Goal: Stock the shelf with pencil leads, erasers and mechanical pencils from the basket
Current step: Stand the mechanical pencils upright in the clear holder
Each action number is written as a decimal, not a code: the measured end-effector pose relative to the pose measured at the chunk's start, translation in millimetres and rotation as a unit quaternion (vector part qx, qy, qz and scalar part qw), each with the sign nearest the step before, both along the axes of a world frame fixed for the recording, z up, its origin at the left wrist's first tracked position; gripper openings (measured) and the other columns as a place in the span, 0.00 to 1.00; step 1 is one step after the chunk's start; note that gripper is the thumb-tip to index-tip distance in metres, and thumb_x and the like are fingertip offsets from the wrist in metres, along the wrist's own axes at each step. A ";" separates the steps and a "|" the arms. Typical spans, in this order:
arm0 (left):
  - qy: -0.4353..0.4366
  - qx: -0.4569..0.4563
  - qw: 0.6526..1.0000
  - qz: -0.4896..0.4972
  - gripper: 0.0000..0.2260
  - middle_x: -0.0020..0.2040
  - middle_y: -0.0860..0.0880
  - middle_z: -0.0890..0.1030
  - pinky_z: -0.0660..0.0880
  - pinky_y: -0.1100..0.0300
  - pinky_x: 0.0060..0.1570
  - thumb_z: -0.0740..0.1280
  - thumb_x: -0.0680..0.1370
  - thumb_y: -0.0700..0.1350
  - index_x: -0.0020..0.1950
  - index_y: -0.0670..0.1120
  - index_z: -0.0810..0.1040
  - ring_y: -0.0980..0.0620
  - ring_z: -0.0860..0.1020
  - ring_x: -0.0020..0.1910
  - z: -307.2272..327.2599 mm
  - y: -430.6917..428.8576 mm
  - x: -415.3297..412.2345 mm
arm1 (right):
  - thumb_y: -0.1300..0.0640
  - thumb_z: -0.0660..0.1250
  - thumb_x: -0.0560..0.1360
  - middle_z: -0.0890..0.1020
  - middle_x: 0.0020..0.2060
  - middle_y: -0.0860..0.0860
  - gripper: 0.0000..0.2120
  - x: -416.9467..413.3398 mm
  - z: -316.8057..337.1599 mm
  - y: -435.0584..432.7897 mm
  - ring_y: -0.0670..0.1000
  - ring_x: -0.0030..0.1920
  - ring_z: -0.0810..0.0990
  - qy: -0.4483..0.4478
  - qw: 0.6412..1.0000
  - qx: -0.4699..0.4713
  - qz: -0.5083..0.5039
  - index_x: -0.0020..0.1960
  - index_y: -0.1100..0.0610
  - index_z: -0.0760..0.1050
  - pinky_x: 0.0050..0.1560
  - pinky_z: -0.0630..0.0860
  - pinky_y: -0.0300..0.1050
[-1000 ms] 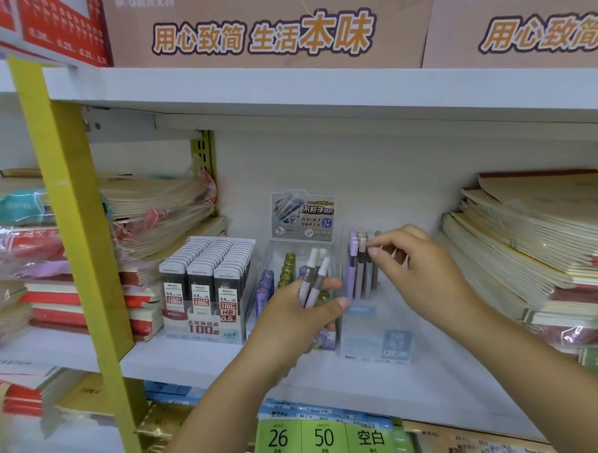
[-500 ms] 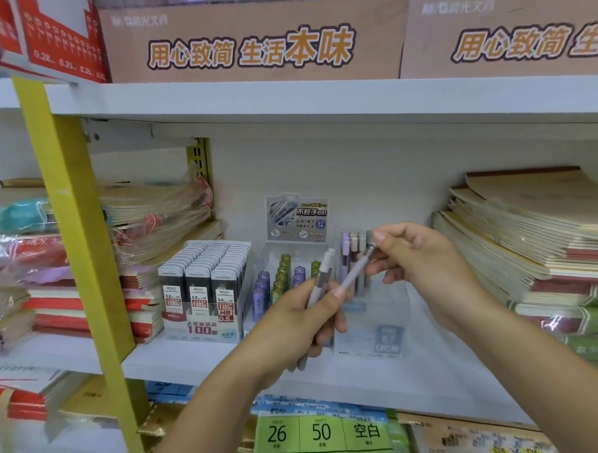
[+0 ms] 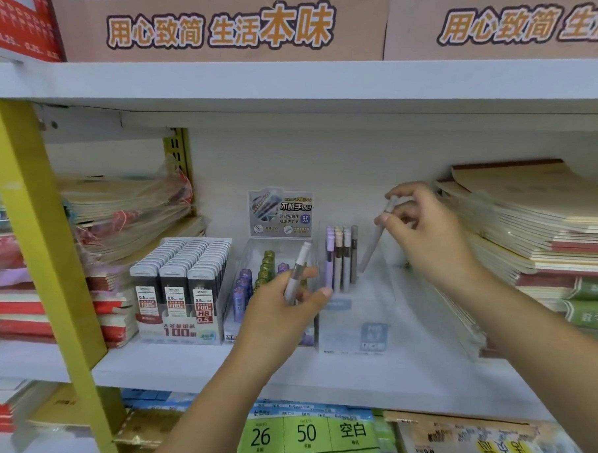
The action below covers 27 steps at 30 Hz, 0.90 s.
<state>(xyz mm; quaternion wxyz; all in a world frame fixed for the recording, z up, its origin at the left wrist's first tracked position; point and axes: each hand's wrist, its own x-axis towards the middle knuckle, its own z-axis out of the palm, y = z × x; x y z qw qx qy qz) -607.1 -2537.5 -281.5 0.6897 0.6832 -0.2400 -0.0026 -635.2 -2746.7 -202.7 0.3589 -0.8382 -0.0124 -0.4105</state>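
left hand (image 3: 280,314): grip round upright pencil (image 3: 297,274) | right hand (image 3: 427,238): grip pinching tilted pencil (image 3: 371,251), tip in clear box (image 3: 355,318)

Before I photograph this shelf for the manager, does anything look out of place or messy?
Mostly tidy. The plastic-wrapped notebooks on the left sag askew, their wrap crumpled and loose. The mechanical pencils in the clear box stand upright; the one tilted pencil is simply held in the right hand.

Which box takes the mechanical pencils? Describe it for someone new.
On the white middle shelf, three display boxes stand in a row between stacks of notebooks. Take the rightmost box. It alone holds slim pencils standing upright, lilac, beige and grey.
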 end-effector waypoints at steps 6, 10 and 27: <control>-0.023 0.011 1.000 0.013 0.07 0.42 0.50 0.79 0.74 0.71 0.26 0.72 0.76 0.45 0.44 0.58 0.80 0.62 0.79 0.35 -1.3 -3.5 5.9 | 0.56 0.68 0.76 0.81 0.40 0.46 0.12 17.6 -18.5 -2.9 0.46 0.44 0.78 0.057 0.993 -0.103 -0.013 0.52 0.44 0.67 0.40 0.69 0.40; -0.047 0.034 0.998 0.026 0.13 0.41 0.60 0.77 0.74 0.71 0.27 0.73 0.76 0.45 0.35 0.57 0.75 0.57 0.80 0.40 -3.0 -2.9 8.3 | 0.54 0.68 0.76 0.82 0.38 0.44 0.11 20.2 -21.9 -3.0 0.41 0.42 0.78 0.071 0.992 -0.102 -0.006 0.51 0.42 0.67 0.37 0.67 0.34; -0.037 0.036 0.998 0.023 0.07 0.43 0.60 0.77 0.74 0.72 0.26 0.73 0.76 0.44 0.40 0.46 0.78 0.65 0.79 0.37 -5.9 -4.9 9.3 | 0.57 0.69 0.75 0.79 0.38 0.49 0.14 26.4 -18.5 -5.5 0.50 0.41 0.77 0.031 0.978 -0.197 -0.058 0.57 0.53 0.69 0.38 0.72 0.44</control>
